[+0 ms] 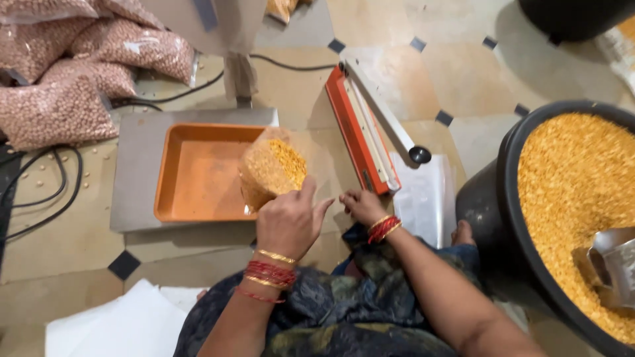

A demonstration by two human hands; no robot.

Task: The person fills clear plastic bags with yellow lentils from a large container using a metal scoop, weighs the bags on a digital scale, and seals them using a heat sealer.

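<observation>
On a tiled floor, a clear bag of yellow lentils is being gripped by the left hand over the orange tray, beside the orange heat sealer. The bag is filled but not yet sealed; its mouth is being pinched by the right hand. More lentils are waiting in the black tub.
</observation>
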